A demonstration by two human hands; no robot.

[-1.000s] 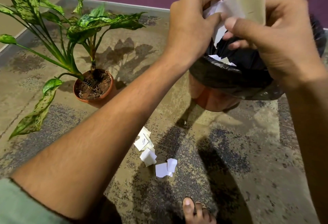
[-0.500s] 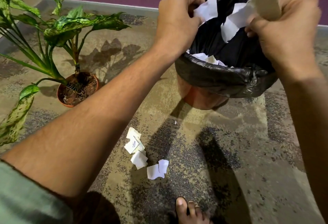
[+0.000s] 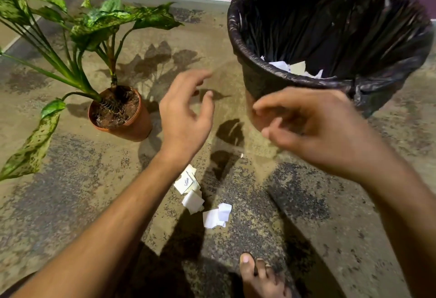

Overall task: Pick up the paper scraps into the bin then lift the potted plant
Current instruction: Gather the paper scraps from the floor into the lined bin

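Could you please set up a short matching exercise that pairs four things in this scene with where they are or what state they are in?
Things:
1. bin
2. potted plant
3. loose paper scraps
4. left hand

Descriptions:
A. open, holding nothing, above the floor
B. lined with a black bag, some paper inside
C. lying on the floor near a bare foot
D. standing in an orange pot, left of the hands

Pairs: 1-B, 2-D, 3-C, 4-A
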